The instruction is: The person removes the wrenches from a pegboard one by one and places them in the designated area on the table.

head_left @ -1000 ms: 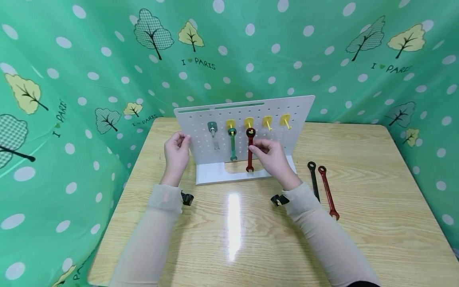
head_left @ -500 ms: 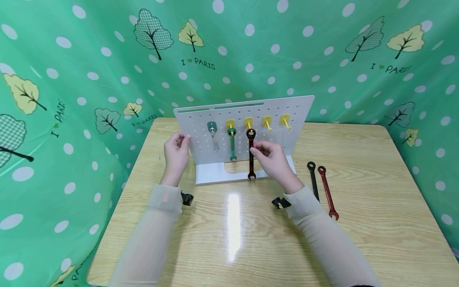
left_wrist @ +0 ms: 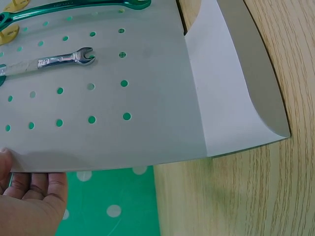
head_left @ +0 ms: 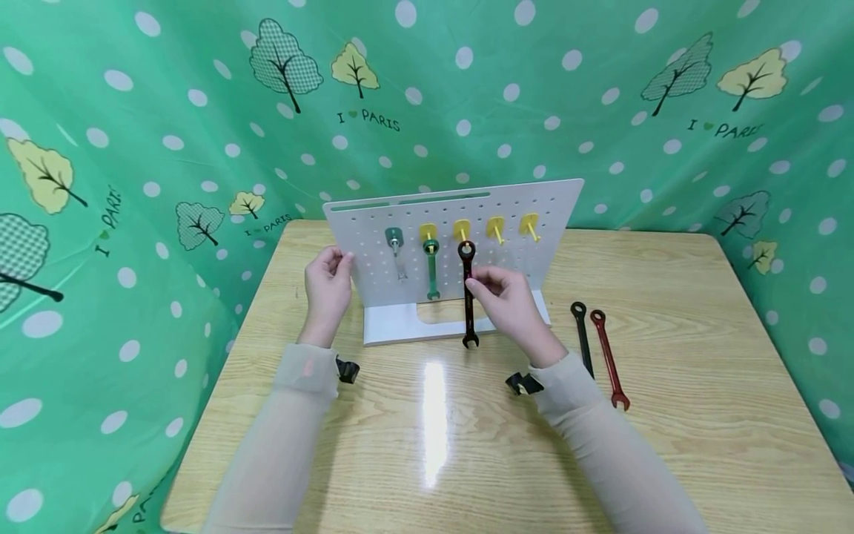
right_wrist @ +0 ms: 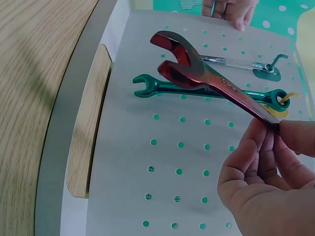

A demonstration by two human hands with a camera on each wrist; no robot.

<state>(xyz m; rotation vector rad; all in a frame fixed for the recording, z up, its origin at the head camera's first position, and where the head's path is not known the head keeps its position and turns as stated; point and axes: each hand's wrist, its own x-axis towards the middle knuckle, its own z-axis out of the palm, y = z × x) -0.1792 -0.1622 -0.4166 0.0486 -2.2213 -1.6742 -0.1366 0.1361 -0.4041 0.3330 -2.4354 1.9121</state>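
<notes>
Between thumb and fingers my right hand (head_left: 507,297) pinches a red combination wrench (right_wrist: 221,83) by its shaft, dark in the head view. Its ring end overlaps the middle yellow hook (head_left: 462,227) there, and its open end tilts out from the white pegboard (head_left: 373,274). My left hand (head_left: 328,285) grips the pegboard's left edge, thumb in front and fingers behind. A green wrench (head_left: 431,274) hangs on the yellow hook to the left. Beyond it, a small silver wrench (left_wrist: 64,60) hangs on a green hook (head_left: 394,237).
Two yellow hooks, one (head_left: 496,228) beside the other (head_left: 530,225), stick out on the board's right side. A black wrench (head_left: 583,337) and another red wrench (head_left: 608,360) lie on the wooden table (head_left: 700,356) to the right. A green dotted curtain (head_left: 460,96) surrounds the table.
The held wrench's open end has swung outward and down, away from the board, and its ring end has dropped slightly. My right hand has shifted slightly down and right; my left hand stays put.
</notes>
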